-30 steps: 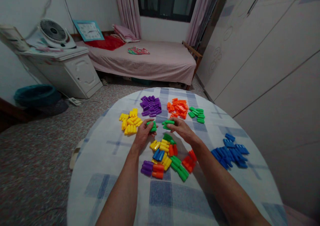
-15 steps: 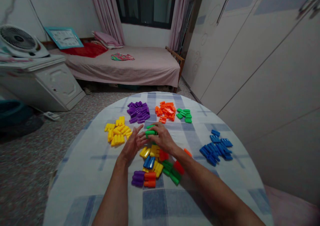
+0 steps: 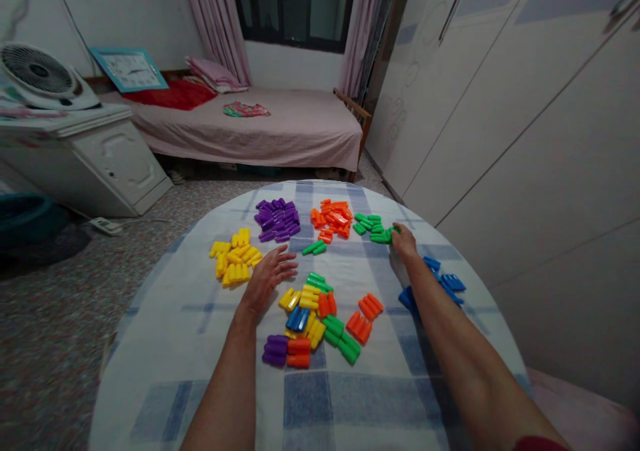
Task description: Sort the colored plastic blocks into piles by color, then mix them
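Observation:
My right hand point(image 3: 404, 241) reaches to the far right of the table, fingers closed at a green plastic block point(image 3: 383, 236) by the edge of the green pile point(image 3: 366, 223). The fingertips are partly hidden. My left hand point(image 3: 273, 274) hovers with fingers spread and nothing in them, between the yellow blocks point(image 3: 236, 259) and a joined group of coloured blocks. That group has a blue block point(image 3: 299, 320) on top of yellow ones, a purple block point(image 3: 275, 350) and green blocks point(image 3: 341, 339). Two loose green pieces point(image 3: 314, 248) lie beyond my left fingertips.
Purple blocks point(image 3: 277, 220) and orange blocks point(image 3: 333, 219) are heaped at the table's far side. Blue blocks point(image 3: 453, 282) lie at the right, partly behind my right forearm. Two orange blocks point(image 3: 360, 328) sit right of the joined group. A checked cloth point(image 3: 200, 371) covers the round table.
My right hand has moved from the middle out to the green pile at the right. My left hand has opened, drawing slightly back. Green pieces formerly between the hands now lie on the cloth.

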A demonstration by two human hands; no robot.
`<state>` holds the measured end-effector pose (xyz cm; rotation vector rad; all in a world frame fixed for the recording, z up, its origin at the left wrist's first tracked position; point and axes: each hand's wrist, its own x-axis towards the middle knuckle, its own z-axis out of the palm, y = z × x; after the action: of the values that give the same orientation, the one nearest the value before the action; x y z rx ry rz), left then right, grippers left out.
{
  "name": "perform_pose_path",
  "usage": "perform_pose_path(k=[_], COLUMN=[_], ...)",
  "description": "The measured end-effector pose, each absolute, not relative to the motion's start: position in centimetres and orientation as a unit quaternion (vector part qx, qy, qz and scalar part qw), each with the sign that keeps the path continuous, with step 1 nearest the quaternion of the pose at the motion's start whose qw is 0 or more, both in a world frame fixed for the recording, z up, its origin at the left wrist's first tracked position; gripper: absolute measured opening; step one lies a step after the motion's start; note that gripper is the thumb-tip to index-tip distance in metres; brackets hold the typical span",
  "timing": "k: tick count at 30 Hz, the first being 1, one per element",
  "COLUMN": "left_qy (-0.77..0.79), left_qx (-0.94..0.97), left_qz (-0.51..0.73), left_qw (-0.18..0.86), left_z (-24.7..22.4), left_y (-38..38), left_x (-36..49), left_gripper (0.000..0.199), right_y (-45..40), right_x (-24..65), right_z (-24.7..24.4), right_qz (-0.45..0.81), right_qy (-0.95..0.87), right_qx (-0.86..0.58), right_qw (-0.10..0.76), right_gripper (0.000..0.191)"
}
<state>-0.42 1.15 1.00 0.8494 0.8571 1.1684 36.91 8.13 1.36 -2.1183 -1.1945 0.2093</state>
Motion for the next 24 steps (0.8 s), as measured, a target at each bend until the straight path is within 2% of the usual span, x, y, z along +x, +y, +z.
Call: perform_pose_path(k=[6, 11, 14, 19, 24], left_qy=[0.372, 0.373, 0.379, 0.382, 0.381], left_qx=[0.377, 0.378, 0.376, 0.375, 0.375], left_qz=[0.518, 0.519, 0.517, 0.518, 0.523], left_qw=[0.672, 0.670, 0.669, 0.667, 0.664], left_z=[0.6, 0.6, 0.8, 1.0, 1.0], left_y=[1.3, 1.3, 1.3, 1.2, 1.2], left_x=[-0.5, -0.4, -0.4, -0.3, -0.2], left_gripper=[0.055, 0.053, 0.053, 0.053, 0.051], right_y=[7.7, 6.7, 5.8, 5.0, 4.1], right_x=[34.4, 27.2, 22.6, 19.6, 20.6], right_z=[2.0, 2.8, 2.3, 1.6, 1.9], right_qz=[0.024, 0.062, 0.096, 0.058, 0.030], right_qy=[-0.489, -0.751, -0.826, -0.853, -0.838], right_qx=[-0.807, -0.580, -0.496, -0.502, -0.536], right_qw=[0.329, 0.310, 0.251, 0.131, 0.094], right_gripper=[0.051, 0.038, 0.039, 0.037, 0.026])
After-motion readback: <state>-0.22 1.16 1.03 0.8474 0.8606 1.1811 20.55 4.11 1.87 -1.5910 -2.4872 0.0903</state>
